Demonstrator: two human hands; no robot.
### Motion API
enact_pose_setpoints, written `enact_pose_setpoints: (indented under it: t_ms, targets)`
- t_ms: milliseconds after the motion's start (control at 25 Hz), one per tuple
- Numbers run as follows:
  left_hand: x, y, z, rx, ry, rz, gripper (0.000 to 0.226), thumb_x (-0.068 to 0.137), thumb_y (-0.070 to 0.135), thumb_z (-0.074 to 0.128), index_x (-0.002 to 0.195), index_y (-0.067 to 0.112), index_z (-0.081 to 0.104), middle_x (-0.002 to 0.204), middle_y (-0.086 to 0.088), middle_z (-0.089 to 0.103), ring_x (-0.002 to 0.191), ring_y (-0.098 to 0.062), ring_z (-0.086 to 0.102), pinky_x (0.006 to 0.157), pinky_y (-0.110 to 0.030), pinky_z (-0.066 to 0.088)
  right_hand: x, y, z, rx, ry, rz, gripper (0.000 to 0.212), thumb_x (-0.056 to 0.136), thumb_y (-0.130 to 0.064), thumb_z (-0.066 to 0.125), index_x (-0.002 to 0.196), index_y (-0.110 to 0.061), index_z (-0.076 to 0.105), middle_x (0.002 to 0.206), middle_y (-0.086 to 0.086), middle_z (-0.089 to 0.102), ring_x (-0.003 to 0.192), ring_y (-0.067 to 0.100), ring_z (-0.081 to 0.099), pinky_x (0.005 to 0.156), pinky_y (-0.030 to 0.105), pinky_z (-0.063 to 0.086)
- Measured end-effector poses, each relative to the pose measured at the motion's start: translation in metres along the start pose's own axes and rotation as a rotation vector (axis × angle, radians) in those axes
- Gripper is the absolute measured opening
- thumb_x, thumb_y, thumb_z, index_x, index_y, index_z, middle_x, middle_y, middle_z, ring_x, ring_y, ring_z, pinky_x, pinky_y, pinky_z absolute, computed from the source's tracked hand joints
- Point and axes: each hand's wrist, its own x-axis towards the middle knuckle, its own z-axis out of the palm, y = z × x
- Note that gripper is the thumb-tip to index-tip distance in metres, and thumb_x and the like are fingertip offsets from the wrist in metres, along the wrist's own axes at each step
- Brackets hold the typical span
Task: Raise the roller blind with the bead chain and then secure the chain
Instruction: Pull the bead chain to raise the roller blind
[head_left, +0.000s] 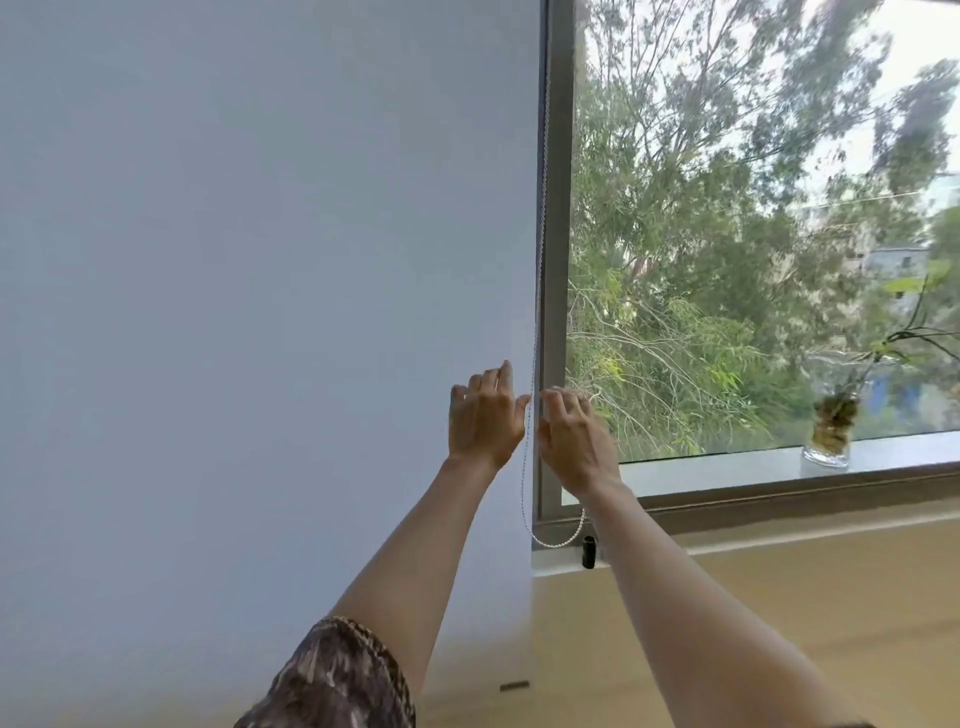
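Note:
The pale roller blind (260, 312) hangs lowered over the left pane, its bottom rail end (514, 686) near the floor. The white bead chain (540, 234) runs down the blind's right edge and loops low (550, 544) by the sill. My left hand (485, 421) is raised with fingers apart, its thumb tip touching the chain's left strand. My right hand (574, 436) is just right of it with curled fingers. The right strand rises behind that wrist into the hand. A small black chain holder (588, 552) stands on the sill below.
The grey window frame (558, 260) stands right behind the chain. A glass vase with a plant (831, 436) sits on the window ledge (727, 467) at the right. Trees fill the uncovered pane. Tan wall lies below the sill.

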Motion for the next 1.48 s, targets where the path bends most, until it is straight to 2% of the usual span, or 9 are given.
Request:
enact_pose_setpoints:
  t_ms: [80, 240, 400, 600, 760, 920, 1040, 1280, 1480]
  targets:
    - [0.014, 0.011, 0.008, -0.169, -0.028, -0.121, 0.051, 0.095, 0.034, 0.049, 0.138, 0.008, 0.041, 0.128, -0.013, 0.061, 0.118, -0.032, 0.056, 0.095, -0.046, 0.044, 0.009, 0.012, 0.002, 0.051, 0.022, -0.002, 0.025, 0.095, -0.021, 0.038, 0.115, -0.011, 0.049, 0.117, 0.012, 0.062, 0.109, 0.032, 0.055, 0.084, 0.044, 0.050]
    - [0.040, 0.030, 0.020, -0.459, -0.062, -0.381, 0.045, 0.091, 0.031, 0.057, 0.131, 0.012, 0.049, 0.124, -0.007, 0.065, 0.116, -0.029, 0.058, 0.094, -0.042, 0.046, 0.032, 0.025, 0.003, 0.210, 0.043, 0.028, 0.023, 0.094, -0.009, 0.037, 0.108, -0.006, 0.055, 0.102, 0.018, 0.064, 0.096, 0.034, 0.058, 0.068, 0.036, 0.043]
    - [0.052, 0.042, 0.030, -0.567, -0.027, -0.537, 0.031, 0.090, 0.030, 0.057, 0.117, 0.017, 0.062, 0.110, -0.004, 0.071, 0.104, -0.027, 0.064, 0.077, -0.033, 0.045, 0.058, 0.028, -0.003, 0.401, 0.084, 0.089, 0.027, 0.095, -0.014, 0.041, 0.111, -0.004, 0.060, 0.108, 0.019, 0.067, 0.096, 0.034, 0.063, 0.075, 0.034, 0.046]
    - [0.038, 0.053, 0.029, -0.510, 0.023, -0.527, 0.025, 0.089, 0.029, 0.050, 0.078, 0.017, 0.070, 0.073, -0.007, 0.071, 0.066, -0.030, 0.062, 0.052, -0.028, 0.039, 0.078, 0.020, -0.009, 0.515, 0.060, 0.158, 0.026, 0.096, -0.022, 0.045, 0.108, -0.006, 0.061, 0.104, 0.015, 0.068, 0.095, 0.029, 0.062, 0.079, 0.037, 0.049]
    - [0.023, 0.060, 0.025, -0.271, 0.029, -0.457, 0.028, 0.094, 0.018, 0.047, 0.078, 0.011, 0.069, 0.077, -0.009, 0.072, 0.059, -0.022, 0.055, 0.054, -0.027, 0.039, 0.093, 0.001, -0.018, 0.643, 0.122, 0.199, 0.024, 0.096, -0.023, 0.049, 0.097, -0.006, 0.066, 0.088, 0.010, 0.073, 0.083, 0.024, 0.067, 0.073, 0.034, 0.051]
    - [0.011, 0.059, 0.022, -0.316, 0.044, -0.459, 0.027, 0.093, 0.016, 0.046, 0.077, 0.012, 0.068, 0.076, -0.009, 0.070, 0.061, -0.026, 0.058, 0.053, -0.027, 0.038, 0.085, -0.005, -0.015, 0.720, 0.150, 0.259, 0.030, 0.096, -0.026, 0.045, 0.085, -0.012, 0.069, 0.069, 0.004, 0.072, 0.068, 0.021, 0.068, 0.071, 0.044, 0.055]
    - [0.008, 0.052, 0.018, -0.394, 0.047, -0.466, 0.026, 0.093, 0.020, 0.047, 0.086, 0.017, 0.072, 0.085, -0.006, 0.073, 0.068, -0.024, 0.057, 0.058, -0.027, 0.036, 0.077, -0.002, -0.018, 0.631, 0.152, 0.226, 0.030, 0.094, -0.030, 0.045, 0.084, -0.015, 0.068, 0.082, 0.002, 0.072, 0.079, 0.022, 0.066, 0.071, 0.045, 0.055]
    - [-0.002, 0.056, 0.017, -0.426, 0.018, -0.412, 0.024, 0.091, 0.021, 0.048, 0.093, 0.021, 0.073, 0.091, -0.006, 0.073, 0.081, -0.029, 0.064, 0.062, -0.029, 0.038, 0.067, 0.001, -0.027, 0.519, 0.197, 0.188, 0.029, 0.095, -0.025, 0.048, 0.082, -0.008, 0.068, 0.087, 0.008, 0.070, 0.083, 0.025, 0.063, 0.068, 0.039, 0.051]
    - [-0.022, 0.046, 0.025, -0.444, -0.029, -0.388, 0.022, 0.092, 0.027, 0.052, 0.093, 0.026, 0.073, 0.092, -0.001, 0.074, 0.084, -0.029, 0.066, 0.068, -0.034, 0.050, 0.040, 0.006, -0.027, 0.422, 0.152, 0.176, 0.029, 0.096, -0.023, 0.047, 0.080, -0.007, 0.066, 0.085, 0.008, 0.066, 0.078, 0.020, 0.051, 0.063, 0.028, 0.033]
